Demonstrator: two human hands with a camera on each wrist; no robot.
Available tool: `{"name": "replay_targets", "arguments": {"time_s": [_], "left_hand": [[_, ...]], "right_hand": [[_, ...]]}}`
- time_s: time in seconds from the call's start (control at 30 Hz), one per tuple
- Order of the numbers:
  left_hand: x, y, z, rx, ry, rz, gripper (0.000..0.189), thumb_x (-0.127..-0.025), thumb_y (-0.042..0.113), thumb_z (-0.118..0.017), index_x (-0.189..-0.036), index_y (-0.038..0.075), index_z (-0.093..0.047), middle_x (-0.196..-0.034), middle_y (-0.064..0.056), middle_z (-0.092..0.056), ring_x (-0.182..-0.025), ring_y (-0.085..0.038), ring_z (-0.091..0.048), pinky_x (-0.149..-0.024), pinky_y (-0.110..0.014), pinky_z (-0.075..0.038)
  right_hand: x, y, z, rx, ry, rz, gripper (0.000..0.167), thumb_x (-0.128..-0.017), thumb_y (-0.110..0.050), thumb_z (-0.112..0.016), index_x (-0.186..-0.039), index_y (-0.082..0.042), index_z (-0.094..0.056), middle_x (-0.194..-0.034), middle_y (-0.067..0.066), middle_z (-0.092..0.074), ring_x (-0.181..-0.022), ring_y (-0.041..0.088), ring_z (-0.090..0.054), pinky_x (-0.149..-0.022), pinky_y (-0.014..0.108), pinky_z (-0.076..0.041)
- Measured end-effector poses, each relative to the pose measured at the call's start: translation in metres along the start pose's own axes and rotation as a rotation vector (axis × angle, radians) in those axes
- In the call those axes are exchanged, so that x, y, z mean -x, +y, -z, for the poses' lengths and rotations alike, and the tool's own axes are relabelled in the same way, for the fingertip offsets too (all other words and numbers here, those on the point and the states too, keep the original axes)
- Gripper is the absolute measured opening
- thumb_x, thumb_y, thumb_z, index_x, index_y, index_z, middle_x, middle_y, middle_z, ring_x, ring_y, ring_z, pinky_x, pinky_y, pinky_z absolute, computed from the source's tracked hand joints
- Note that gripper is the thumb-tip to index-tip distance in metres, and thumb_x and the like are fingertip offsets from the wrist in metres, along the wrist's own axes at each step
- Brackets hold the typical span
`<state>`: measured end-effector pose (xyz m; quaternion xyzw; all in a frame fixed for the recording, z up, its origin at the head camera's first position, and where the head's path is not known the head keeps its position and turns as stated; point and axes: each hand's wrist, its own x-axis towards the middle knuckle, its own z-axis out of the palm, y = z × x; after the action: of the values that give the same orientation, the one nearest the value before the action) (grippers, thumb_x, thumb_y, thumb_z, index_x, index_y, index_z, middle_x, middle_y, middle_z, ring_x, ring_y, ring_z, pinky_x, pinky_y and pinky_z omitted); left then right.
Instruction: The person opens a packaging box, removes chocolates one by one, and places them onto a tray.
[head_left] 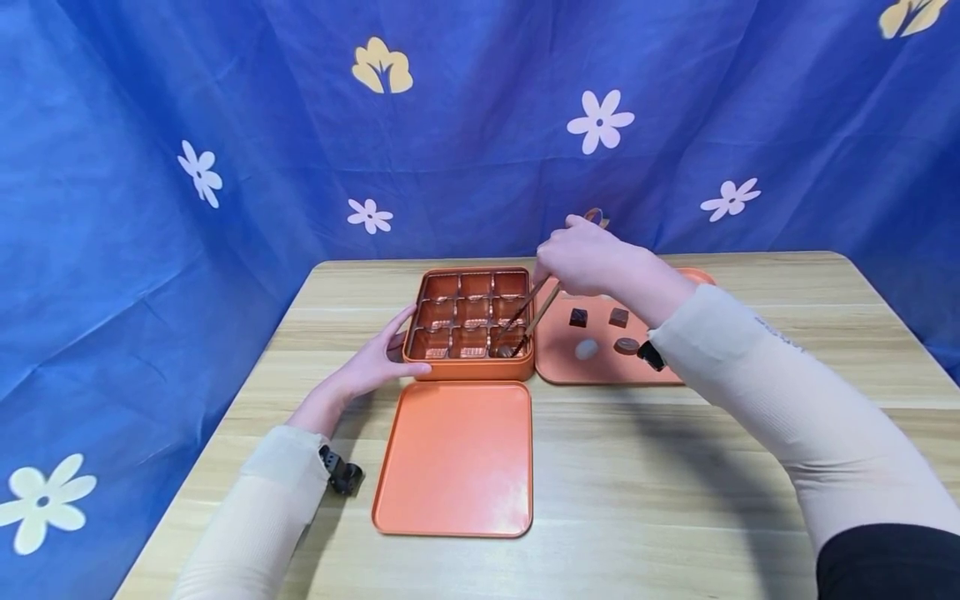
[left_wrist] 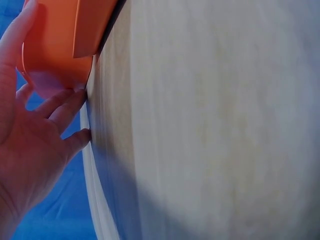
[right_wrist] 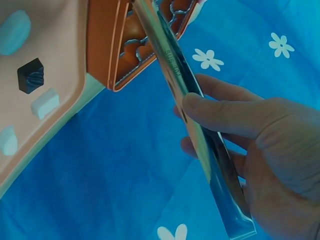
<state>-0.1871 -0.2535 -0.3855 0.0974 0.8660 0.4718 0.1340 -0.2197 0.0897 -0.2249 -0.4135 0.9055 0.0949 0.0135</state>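
Observation:
An orange square box (head_left: 472, 369) holds a clear-brown insert divided into several compartments. My right hand (head_left: 583, 257) grips metal tongs (right_wrist: 192, 117) between thumb and fingers, above the box's right edge. The arms of the tongs slant down into the front right compartment, their tips at a round brown chocolate (head_left: 506, 352). Whether the tips pinch it, I cannot tell. My left hand (head_left: 370, 365) rests against the box's front left corner, thumb along the front and extended fingers on the left side. In the left wrist view, fingertips touch the box's wall (left_wrist: 55, 55).
Right of the box lies an orange tray (head_left: 558, 362) with a dark square chocolate (head_left: 578, 317), a brown square one (head_left: 618, 317), a brown oval one (head_left: 627, 346) and white pieces (head_left: 586, 348). A flat orange lid (head_left: 456, 458) lies in front of the box. A blue curtain (head_left: 480, 167) hangs behind.

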Motion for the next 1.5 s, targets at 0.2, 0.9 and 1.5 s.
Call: {"name": "replay_targets", "arguments": {"time_s": [0.2,0.9,1.5], "left_hand": [[-0.001,0.0,-0.001,0.022,-0.001,-0.017,0.107,-0.08,0.021,-0.083,-0.157,0.031,-0.01,-0.148,-0.028,-0.033,-0.133,-0.04,-0.039,-0.108,-0.051,-0.032],[-0.001,-0.001,0.001,0.029,-0.012,-0.02,0.106,-0.08,0.023,-0.082,-0.157,0.033,-0.009,-0.149,-0.029,-0.032,-0.131,-0.041,-0.041,-0.107,-0.051,-0.032],[-0.002,-0.001,0.0,0.017,-0.01,-0.01,0.107,-0.08,0.022,-0.082,-0.157,0.032,-0.009,-0.147,-0.029,-0.035,-0.129,-0.041,-0.044,-0.107,-0.052,-0.032]], "right_hand": [[-0.005,-0.008,-0.002,-0.004,-0.036,-0.01,0.036,-0.088,0.003,-0.064,-0.114,-0.021,-0.074,-0.11,-0.001,-0.07,-0.098,0.023,-0.06,-0.084,0.04,-0.036],[-0.012,-0.017,-0.003,0.015,-0.1,-0.01,0.033,-0.089,0.0,-0.064,-0.115,-0.018,-0.073,-0.108,-0.002,-0.07,-0.097,0.02,-0.061,-0.08,0.037,-0.035],[0.037,0.013,0.015,-0.017,0.048,-0.054,0.034,-0.087,-0.011,-0.072,-0.119,-0.021,-0.072,-0.095,0.003,-0.066,-0.091,0.026,-0.06,-0.077,0.04,-0.037]]}}
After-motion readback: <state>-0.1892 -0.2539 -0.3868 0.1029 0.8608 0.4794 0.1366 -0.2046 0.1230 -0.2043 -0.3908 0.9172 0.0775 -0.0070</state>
